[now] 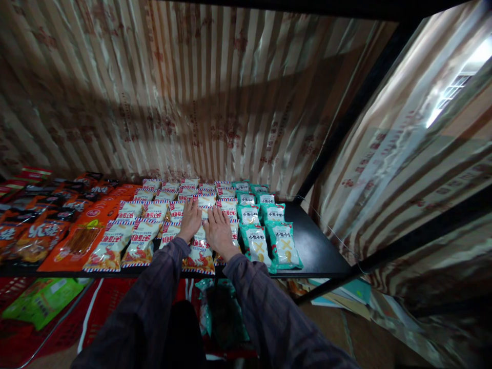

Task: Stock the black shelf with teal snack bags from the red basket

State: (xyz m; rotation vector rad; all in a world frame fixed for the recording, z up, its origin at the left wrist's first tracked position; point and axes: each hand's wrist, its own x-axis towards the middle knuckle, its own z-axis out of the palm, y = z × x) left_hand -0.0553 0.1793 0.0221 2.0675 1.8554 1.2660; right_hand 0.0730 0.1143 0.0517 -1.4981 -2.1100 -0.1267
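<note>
My left hand (190,221) rests among rows of white snack bags with red lettering and striped edges, its fingers stretched forward. Beside it, my right hand (220,231) lies palm down with fingers extended over the same rows. A white snack bag (204,200) sits just ahead of and between the two hands; the fingertips touch it or its neighbours. Another white bag (199,251) lies below the hands at the shelf's front. To the left, a front-row white bag (141,241) leans on those behind it. Both palms are hidden.
Green-and-white snack bags (285,245) stand in two columns at right on the black shelf (323,251). Orange packs (82,238) and dark-orange bags (42,233) fill the left. Striped curtain (215,102) hangs behind; a black post (338,123) rises at right. Below is a red crate (103,302).
</note>
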